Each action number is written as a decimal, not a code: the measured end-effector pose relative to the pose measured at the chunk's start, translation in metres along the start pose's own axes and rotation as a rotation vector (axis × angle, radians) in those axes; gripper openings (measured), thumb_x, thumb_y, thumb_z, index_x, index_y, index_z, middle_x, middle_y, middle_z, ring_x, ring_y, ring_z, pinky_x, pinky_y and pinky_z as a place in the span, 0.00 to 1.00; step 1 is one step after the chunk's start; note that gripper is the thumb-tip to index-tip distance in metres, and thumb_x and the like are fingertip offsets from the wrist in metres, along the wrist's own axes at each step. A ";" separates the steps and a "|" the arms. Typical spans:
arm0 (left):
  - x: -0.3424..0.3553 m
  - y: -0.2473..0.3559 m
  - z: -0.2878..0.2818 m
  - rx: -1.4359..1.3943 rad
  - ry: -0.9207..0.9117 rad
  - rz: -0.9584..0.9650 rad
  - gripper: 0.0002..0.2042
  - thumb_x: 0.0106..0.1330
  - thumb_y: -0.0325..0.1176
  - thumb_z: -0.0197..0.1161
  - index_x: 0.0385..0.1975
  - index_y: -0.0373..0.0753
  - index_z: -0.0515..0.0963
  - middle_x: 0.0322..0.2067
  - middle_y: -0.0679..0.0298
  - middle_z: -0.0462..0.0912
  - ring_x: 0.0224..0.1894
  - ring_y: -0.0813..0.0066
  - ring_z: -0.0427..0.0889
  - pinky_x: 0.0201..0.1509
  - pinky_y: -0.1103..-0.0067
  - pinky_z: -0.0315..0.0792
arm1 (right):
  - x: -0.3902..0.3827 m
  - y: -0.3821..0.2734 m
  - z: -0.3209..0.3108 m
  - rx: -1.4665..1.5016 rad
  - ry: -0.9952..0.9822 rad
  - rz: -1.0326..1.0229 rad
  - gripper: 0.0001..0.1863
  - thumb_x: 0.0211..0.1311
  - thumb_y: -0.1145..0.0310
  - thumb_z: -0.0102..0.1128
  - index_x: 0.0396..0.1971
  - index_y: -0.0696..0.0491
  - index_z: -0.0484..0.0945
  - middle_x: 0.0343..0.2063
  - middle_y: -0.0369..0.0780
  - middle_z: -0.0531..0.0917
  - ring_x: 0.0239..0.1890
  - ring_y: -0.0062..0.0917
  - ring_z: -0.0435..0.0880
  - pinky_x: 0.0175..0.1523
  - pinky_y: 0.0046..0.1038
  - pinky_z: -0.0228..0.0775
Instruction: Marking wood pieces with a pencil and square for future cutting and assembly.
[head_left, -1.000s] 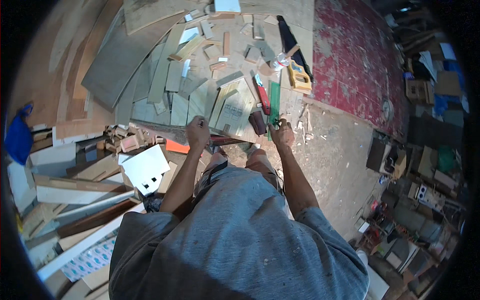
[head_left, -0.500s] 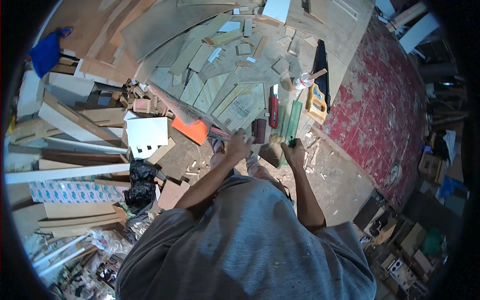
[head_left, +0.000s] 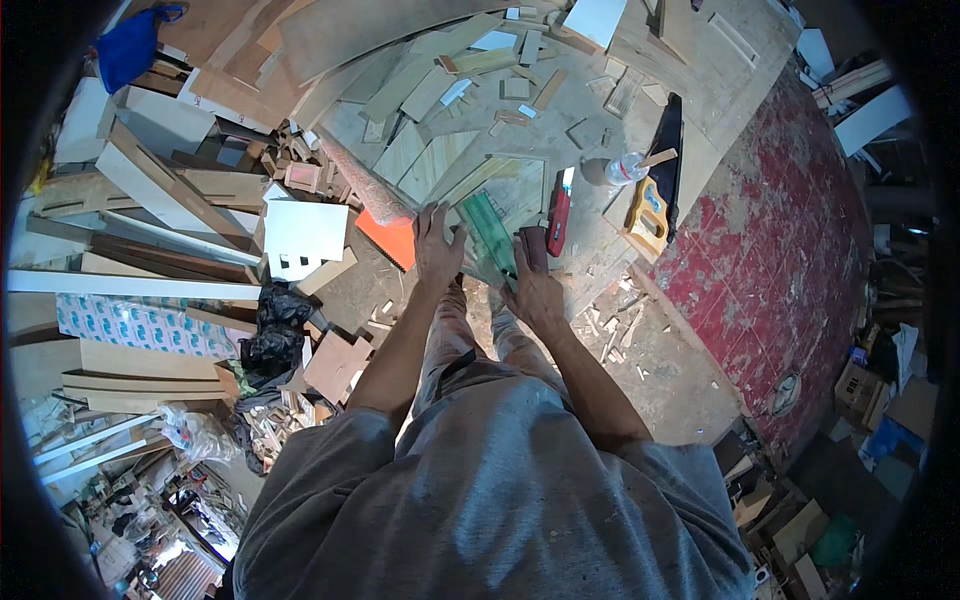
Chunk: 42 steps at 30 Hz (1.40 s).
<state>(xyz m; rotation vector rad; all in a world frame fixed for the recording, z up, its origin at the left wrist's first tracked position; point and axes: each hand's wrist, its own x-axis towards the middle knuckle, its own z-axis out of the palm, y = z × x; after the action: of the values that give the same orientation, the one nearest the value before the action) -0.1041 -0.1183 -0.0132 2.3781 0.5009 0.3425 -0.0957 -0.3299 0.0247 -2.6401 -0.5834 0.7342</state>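
Observation:
A green see-through ruler point(head_left: 484, 226) lies tilted over the wooden panel point(head_left: 518, 183) on the worktable. My right hand point(head_left: 537, 292) grips the ruler's near end between thumb and fingers, beside a dark brown block point(head_left: 534, 246). To the ruler's left, my left hand point(head_left: 436, 246) rests at the table's near edge with its fingers apart; nothing shows in it. A red utility knife point(head_left: 560, 218) lies just right of the brown block. Farther right is a handsaw point(head_left: 652, 205) with a yellow handle.
A clear plastic bottle point(head_left: 627, 168) stands near the saw. Wood offcuts point(head_left: 430, 92) cover the table's far part. An orange sheet point(head_left: 386, 238) is left of my left hand. Boards point(head_left: 150, 285) are stacked at the left. Red worn flooring point(head_left: 755, 240) spreads at the right.
My right hand has carried the ruler left, from right of the red knife onto the panel, and turned it. My left hand has moved slightly left and spread its fingers.

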 end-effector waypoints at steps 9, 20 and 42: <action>-0.003 -0.018 0.007 -0.293 -0.100 -0.111 0.33 0.63 0.37 0.71 0.67 0.34 0.67 0.64 0.44 0.70 0.64 0.46 0.70 0.68 0.62 0.65 | 0.004 0.004 0.012 0.035 -0.009 -0.061 0.51 0.56 0.51 0.68 0.77 0.45 0.51 0.37 0.53 0.85 0.38 0.48 0.87 0.45 0.46 0.81; 0.006 -0.019 0.021 0.045 -0.123 0.011 0.38 0.54 0.43 0.75 0.66 0.39 0.69 0.66 0.52 0.71 0.66 0.45 0.68 0.70 0.56 0.63 | 0.023 0.003 0.018 0.009 -0.067 -0.065 0.50 0.57 0.50 0.66 0.77 0.43 0.51 0.36 0.53 0.85 0.39 0.48 0.87 0.45 0.46 0.80; 0.021 0.003 0.023 0.146 -0.250 -0.084 0.47 0.50 0.49 0.77 0.71 0.41 0.62 0.71 0.61 0.65 0.72 0.49 0.57 0.74 0.54 0.57 | 0.032 0.014 0.001 0.018 0.184 0.021 0.42 0.56 0.61 0.68 0.72 0.43 0.62 0.55 0.50 0.78 0.44 0.47 0.86 0.44 0.45 0.81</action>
<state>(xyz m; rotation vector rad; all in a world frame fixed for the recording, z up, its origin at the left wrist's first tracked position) -0.0760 -0.1243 -0.0261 2.4862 0.5213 -0.0314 -0.0670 -0.3264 0.0047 -2.6628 -0.4964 0.4926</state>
